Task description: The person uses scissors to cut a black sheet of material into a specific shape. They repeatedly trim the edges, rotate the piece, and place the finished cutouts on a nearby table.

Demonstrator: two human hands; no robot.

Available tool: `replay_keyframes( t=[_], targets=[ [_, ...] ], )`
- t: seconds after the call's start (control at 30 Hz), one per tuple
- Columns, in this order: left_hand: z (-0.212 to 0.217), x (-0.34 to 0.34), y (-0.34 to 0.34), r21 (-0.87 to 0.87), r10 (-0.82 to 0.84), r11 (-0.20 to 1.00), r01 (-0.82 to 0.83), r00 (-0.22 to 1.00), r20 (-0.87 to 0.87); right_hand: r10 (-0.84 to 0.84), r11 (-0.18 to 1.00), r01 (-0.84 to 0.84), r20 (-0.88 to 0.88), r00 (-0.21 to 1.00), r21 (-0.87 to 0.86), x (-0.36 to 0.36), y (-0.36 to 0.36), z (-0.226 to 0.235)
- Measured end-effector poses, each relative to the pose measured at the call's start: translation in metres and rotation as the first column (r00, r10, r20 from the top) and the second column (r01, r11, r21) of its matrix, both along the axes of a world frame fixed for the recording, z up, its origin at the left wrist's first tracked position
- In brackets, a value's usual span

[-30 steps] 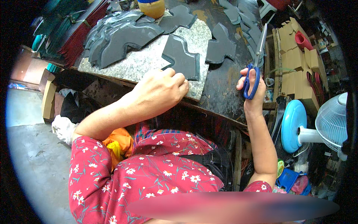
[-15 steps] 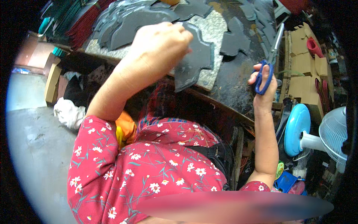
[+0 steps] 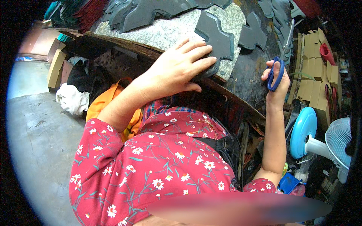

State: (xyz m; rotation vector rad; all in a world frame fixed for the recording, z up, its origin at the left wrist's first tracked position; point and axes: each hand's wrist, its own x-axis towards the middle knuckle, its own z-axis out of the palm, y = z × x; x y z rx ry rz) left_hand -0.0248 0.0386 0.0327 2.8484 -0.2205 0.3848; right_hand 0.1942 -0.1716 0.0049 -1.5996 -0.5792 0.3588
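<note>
On the right part of the stone slab lies the grey piece. The left hand touches it, grip spread, pinching nothing; right of the slab, the right hand is closed around scissors (better to press flat, blades away).

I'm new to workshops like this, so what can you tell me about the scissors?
The scissors have blue, plastic-looking handle loops and long, slim, metal-looking blades. The blades appear nearly closed and point away from the person. The right hand grips the handle loops near the right side of the dark table. Contact with anything else is unclear.
</note>
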Motion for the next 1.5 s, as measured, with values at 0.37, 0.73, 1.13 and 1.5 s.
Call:
replay_keyframes(
  t=[0.37, 0.73, 1.13, 1.5],
  targets=[
    [-0.014, 0.003, 0.002, -0.038, 0.007, 0.999, -0.001, 0.986, 0.164, 0.027, 1.0, -0.027, 0.057, 0.998, -0.008, 0.003, -0.002, -0.004],
    [0.057, 0.039, 0.031, 0.318, -0.309, 0.936, 0.151, 0.785, 0.537, 0.024, 0.997, -0.022, -0.031, 0.999, 0.078, -0.007, -0.004, 0.003],
    [0.043, 0.109, 0.115, 0.185, -0.007, 0.981, 0.058, 0.964, -0.267, 0.048, 0.991, -0.037, -0.084, 0.995, 0.131, -0.011, -0.002, 0.005],
    [0.025, 0.196, 0.11, 0.341, 0.275, 0.914, -0.22, 0.954, -0.12, 0.061, 0.993, -0.046, -0.134, 0.989, 0.108, -0.017, -0.001, 0.008]
  ],
)
